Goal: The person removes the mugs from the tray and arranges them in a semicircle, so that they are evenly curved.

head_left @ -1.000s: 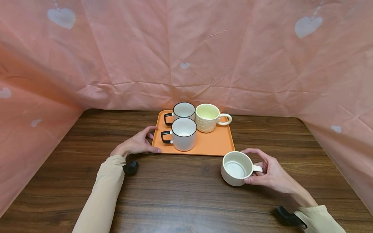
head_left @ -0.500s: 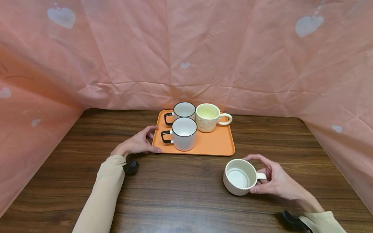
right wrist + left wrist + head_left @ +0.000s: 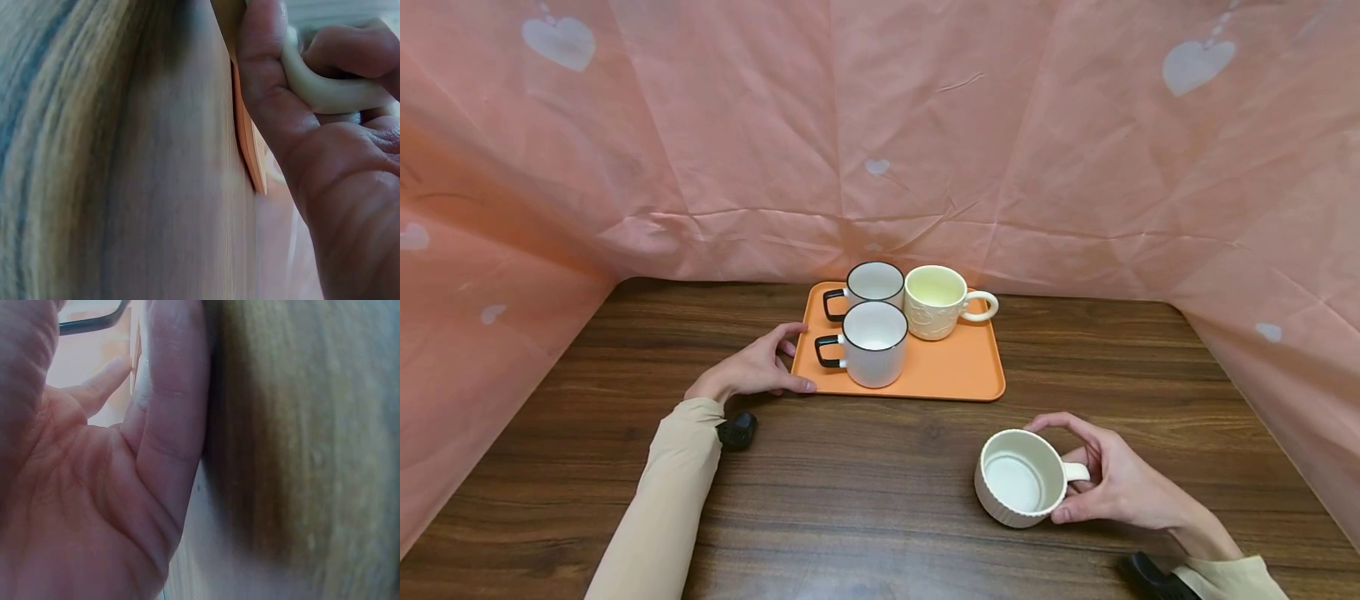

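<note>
Head view: I see the right hand [image 3: 1112, 479] holding the cup [image 3: 1018, 482] with its digits closed on the handle side, the thumb against the near wall. The cup is upright, in front of the right part of the tray [image 3: 951, 367] and apart from it; whether it touches the table [image 3: 865, 550] I cannot tell. The left hand [image 3: 748, 368] is spread wide, thumb at the tray's front edge and fingertips at its left edge, touching without closing round it. On the tray stand the front mug [image 3: 874, 354], the rear mug [image 3: 875, 282] and, to their right, the yellow mug [image 3: 931, 312].

Right wrist view: I can make out what the head view hides, a digit inside the curve of the cup's handle [image 3: 331, 94]; the cup's interior shows only from above.

Left wrist view: I get the palm, a finger close along the table, and a cropped dark bar [image 3: 94, 325]; contact with the tray is unclear here.
</note>
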Available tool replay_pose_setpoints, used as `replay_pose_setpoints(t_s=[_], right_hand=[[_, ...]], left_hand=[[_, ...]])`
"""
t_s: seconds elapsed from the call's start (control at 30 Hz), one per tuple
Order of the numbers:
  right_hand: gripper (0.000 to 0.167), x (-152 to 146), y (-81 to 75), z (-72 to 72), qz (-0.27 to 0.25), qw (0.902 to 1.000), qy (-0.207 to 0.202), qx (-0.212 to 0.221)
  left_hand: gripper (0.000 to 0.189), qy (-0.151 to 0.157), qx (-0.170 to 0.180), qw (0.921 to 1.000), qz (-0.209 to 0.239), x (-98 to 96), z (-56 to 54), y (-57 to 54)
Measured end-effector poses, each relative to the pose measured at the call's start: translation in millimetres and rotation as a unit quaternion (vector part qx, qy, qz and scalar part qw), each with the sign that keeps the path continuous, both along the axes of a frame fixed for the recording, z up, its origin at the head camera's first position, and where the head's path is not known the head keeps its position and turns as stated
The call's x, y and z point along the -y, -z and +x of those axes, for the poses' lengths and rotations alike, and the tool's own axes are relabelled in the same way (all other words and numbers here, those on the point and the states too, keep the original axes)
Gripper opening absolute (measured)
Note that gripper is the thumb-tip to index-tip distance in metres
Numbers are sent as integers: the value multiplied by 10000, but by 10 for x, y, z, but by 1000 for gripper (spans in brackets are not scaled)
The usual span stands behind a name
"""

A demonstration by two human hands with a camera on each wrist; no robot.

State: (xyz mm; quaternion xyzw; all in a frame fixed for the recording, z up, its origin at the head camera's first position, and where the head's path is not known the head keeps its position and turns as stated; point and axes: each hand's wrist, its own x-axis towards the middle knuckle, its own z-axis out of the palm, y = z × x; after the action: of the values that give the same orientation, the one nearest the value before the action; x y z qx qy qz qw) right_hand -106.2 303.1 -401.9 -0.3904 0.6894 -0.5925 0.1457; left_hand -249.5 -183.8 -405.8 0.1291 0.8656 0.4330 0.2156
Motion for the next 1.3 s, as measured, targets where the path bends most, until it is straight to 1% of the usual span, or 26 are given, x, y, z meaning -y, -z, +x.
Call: replay_pose_setpoints(t_s=[0.13, 0.33, 0.43, 0.53, 0.63, 0.73, 0.87, 1.0, 1.1, 1.3], right_hand=[[87, 13, 11, 16, 25, 10000, -64, 6], [86, -2, 51, 30, 4, 9982, -485, 347], [86, -21, 65, 39, -49, 9947, -793, 657], [84, -37, 72, 54, -65, 9887, -1128, 985], [82, -46, 71, 65, 2, 9851, -1332, 1093], [80, -49, 55, 64, 84, 9850, -1376, 1041], [77, -56, 29, 55, 214, 9866, -1307, 950], [79, -83, 14, 56, 323, 9902, -1150, 724], [81, -103, 10, 56, 331, 9929, -1042, 476], [77, -137, -6, 50, 296, 9941, -999, 291]], left_hand=[[101, -10, 2, 10000, -2, 5, -4, 11], [102, -14, 22, 10000, 43, 0, 8, 10], [101, -37, 22, 10000, 9, 1, 9, 11], [101, -31, 18, 10000, -17, 4, 11, 10], [101, -26, 13, 10000, -10, 7, 8, 12], [101, -29, -6, 10000, 6, 13, 5, 14], [101, -30, -26, 10000, 18, 18, 6, 15], [101, -21, -32, 10000, 17, 16, 11, 9], [101, -26, -27, 10000, 13, 12, 12, 3], [100, -29, -13, 10000, 27, 2, 6, 1]])
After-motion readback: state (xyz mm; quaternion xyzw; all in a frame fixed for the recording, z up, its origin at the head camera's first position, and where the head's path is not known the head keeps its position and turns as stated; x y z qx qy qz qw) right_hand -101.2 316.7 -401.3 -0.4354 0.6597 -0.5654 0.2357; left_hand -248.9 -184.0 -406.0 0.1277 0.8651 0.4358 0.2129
